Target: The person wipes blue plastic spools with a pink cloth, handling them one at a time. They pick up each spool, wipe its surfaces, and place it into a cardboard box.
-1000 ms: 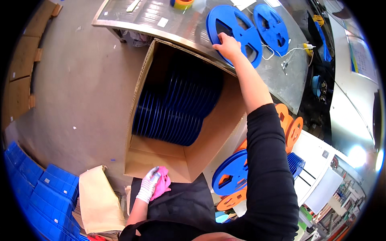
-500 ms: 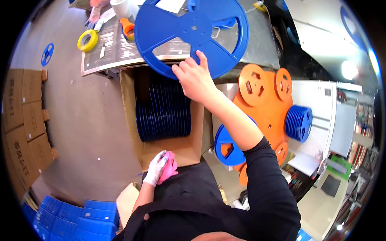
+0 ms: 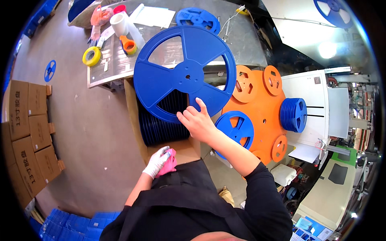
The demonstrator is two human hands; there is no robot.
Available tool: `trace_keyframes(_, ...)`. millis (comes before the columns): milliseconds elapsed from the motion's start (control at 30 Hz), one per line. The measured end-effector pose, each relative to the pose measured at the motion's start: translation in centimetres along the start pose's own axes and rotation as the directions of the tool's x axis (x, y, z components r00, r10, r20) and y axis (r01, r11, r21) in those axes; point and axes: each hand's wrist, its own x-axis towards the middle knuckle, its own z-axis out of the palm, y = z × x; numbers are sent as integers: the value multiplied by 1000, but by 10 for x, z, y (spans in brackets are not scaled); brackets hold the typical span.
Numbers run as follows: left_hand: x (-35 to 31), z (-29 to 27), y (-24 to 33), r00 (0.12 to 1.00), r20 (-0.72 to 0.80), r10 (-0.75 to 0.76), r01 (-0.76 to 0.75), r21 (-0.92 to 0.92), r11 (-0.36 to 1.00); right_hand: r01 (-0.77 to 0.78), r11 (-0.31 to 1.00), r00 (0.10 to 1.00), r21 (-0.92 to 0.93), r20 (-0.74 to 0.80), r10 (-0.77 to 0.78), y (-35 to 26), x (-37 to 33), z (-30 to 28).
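A large blue plastic reel (image 3: 157,80) with cut-out windows is held up over the cardboard box (image 3: 187,150), its face toward me. My bare right hand (image 3: 198,122) grips it at its near right rim, thumb and fingers around the edge. Through its windows and below it, a row of blue reels (image 3: 161,130) shows, packed on edge in the box. Much of the box is hidden behind the raised reel. In a white glove, my left hand (image 3: 157,161) clutches a pink cloth (image 3: 170,162) by the box's near edge.
An orange turntable (image 3: 257,112) on the right carries blue reels (image 3: 295,114) and orange discs (image 3: 272,80). Behind the box stands a table (image 3: 157,34) with yellow tape (image 3: 91,56), an orange tape dispenser (image 3: 128,45) and another blue reel (image 3: 197,18). Stacked cartons (image 3: 30,140) line the left.
My right hand has brought the blue reel back from over the table, toward me and over the box. My left hand stays near the box's front edge with the pink cloth.
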Motion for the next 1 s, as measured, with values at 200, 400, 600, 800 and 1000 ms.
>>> trace_keyframes(200, -4, -14, -12, 999, -33, -30, 23, -190, 982, -191, 338, 733, 922, -95, 674, -4, -16, -63)
trace_keyframes(400, -12, -26, -17, 996, -72, 57, -62, -69, 996, 463, -602, 507, 650, 363, 782, 7, -70, -24)
trace_keyframes(600, -15, -38, -12, 995, -99, 18, -30, -117, 993, 525, -594, 492, 610, 352, 796, -8, -85, -5)
trace_keyframes(800, -17, -29, -5, 993, -115, 17, -37, -175, 984, 524, -595, 447, 610, 398, 801, -4, -94, 10)
trace_keyframes(1000, -18, -25, 2, 992, -123, 40, -75, -287, 955, 563, -619, 422, 547, 454, 785, 2, -84, 22)
